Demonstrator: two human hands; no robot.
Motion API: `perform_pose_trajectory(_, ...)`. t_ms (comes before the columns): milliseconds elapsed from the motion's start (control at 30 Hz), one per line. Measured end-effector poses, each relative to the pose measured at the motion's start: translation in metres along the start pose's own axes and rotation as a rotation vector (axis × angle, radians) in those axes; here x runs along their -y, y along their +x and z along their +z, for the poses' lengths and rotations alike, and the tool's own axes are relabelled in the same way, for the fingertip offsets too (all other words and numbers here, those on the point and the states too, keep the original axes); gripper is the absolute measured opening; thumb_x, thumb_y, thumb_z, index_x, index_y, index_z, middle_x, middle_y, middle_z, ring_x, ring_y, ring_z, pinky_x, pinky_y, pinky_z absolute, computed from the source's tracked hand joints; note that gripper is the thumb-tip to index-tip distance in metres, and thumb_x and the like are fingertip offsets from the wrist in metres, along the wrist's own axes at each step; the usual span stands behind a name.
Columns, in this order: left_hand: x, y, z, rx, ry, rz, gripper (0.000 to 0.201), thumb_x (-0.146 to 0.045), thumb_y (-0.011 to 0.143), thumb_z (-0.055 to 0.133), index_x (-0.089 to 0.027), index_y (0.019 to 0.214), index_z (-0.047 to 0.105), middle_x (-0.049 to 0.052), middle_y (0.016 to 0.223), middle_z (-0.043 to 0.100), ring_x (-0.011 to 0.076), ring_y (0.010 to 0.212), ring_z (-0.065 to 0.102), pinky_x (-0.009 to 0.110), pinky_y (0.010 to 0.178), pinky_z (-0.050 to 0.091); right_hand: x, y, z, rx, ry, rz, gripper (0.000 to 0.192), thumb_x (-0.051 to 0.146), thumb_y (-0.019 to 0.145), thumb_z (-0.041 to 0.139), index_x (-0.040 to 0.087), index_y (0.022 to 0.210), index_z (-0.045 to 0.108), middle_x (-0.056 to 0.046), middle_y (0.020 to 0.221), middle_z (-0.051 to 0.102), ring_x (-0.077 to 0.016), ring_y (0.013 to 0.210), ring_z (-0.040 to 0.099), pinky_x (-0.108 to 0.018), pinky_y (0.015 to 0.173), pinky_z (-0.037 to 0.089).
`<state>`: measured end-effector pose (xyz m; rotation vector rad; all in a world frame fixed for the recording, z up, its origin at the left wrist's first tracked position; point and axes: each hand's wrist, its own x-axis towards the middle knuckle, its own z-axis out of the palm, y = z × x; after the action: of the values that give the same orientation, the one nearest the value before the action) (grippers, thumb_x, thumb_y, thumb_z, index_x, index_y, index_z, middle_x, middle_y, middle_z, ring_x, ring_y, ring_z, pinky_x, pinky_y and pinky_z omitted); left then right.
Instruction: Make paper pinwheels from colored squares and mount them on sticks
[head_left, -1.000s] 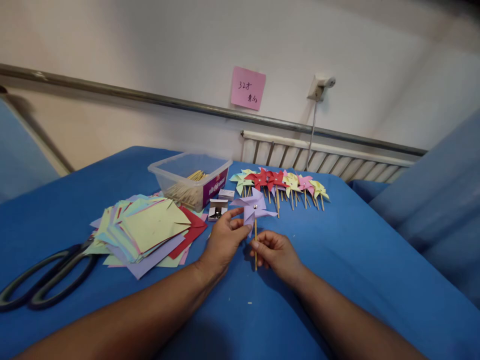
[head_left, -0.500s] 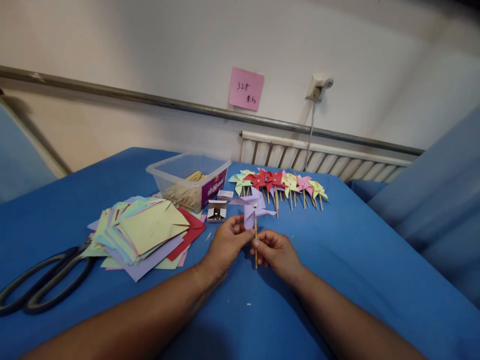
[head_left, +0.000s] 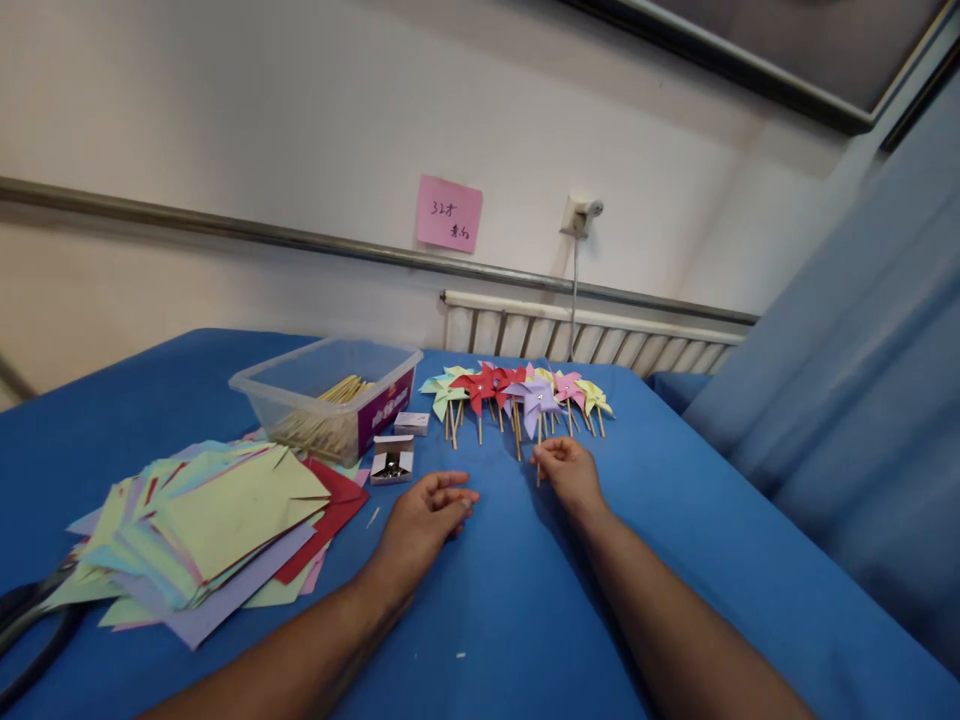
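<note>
My right hand (head_left: 568, 470) pinches the wooden stick of a purple paper pinwheel (head_left: 535, 397). The pinwheel stands upright in front of a row of finished pinwheels, partly covering them. Red pinwheels (head_left: 478, 388), a pale green one (head_left: 447, 393), a pink one (head_left: 570, 388) and a yellow one (head_left: 595, 397) lie in that row with their sticks toward me. My left hand (head_left: 435, 512) hovers over the blue cloth, holding nothing, its fingers slightly bent and apart. Left of it is a small open box of metal fasteners (head_left: 392, 460).
A clear plastic tub (head_left: 259, 385) holds many wooden sticks (head_left: 322, 415). Before it lies a pile of coloured paper squares (head_left: 232, 510), with large black-handled scissors (head_left: 45, 610) at its left. A small closed box (head_left: 412, 423) sits beside the tub. Behind are a radiator (head_left: 517, 335) and wall rail (head_left: 300, 240).
My left hand has let go of the purple pinwheel and moved away from it. My right hand has carried the pinwheel forward and right, to the row. The view has shifted too.
</note>
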<state>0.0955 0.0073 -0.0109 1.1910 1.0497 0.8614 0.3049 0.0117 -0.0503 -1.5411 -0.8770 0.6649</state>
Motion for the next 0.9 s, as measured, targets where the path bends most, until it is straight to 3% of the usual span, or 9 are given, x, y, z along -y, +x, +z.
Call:
perform_pose_trajectory(233,0.001,0.001,-0.001,0.037,0.002,-0.023,0.03,-0.024,0.062,0.066,-0.016,0.09,0.06,0.005,0.08,0.069,0.0132,0.061,0.058,0.025,0.056,0.042,-0.019,0.052,-0.052,-0.291,-0.305,0.049,0.021,0.038,0.07,0.06,0.017,0.067,0.061,-0.006,0.061,0.068,-0.0177,0.053,0.059,-0.024,0.047,0.04)
perform_pose_trajectory(400,0.002,0.004,-0.002,0.054,0.011,-0.023,0.028,-0.027,0.063,0.065,-0.017,0.089,0.06,0.004,0.078,0.068,0.0125,0.06,0.057,0.025,0.056,0.042,-0.029,0.081,-0.072,-0.411,-0.517,0.094,0.022,0.033,0.072,0.057,0.014,0.074,0.068,-0.009,0.073,0.071,-0.0217,0.066,0.063,-0.025,0.054,0.04)
perform_pose_trajectory(600,0.002,0.005,-0.003,0.07,0.042,-0.031,0.029,-0.028,0.062,0.068,-0.017,0.088,0.06,0.003,0.075,0.068,0.0133,0.06,0.057,0.026,0.056,0.043,-0.034,0.103,-0.081,-0.448,-0.644,0.139,0.026,0.032,0.077,0.054,0.014,0.08,0.072,-0.011,0.079,0.072,-0.0226,0.069,0.064,-0.026,0.055,0.04)
perform_pose_trajectory(900,0.004,0.008,-0.004,0.105,0.078,-0.033,0.03,-0.03,0.064,0.067,-0.016,0.09,0.06,0.004,0.078,0.068,0.0131,0.061,0.056,0.026,0.057,0.043,-0.034,0.109,-0.082,-0.403,-0.748,0.166,0.024,0.032,0.077,0.055,0.016,0.081,0.072,-0.012,0.082,0.072,-0.0239,0.074,0.065,-0.027,0.059,0.041)
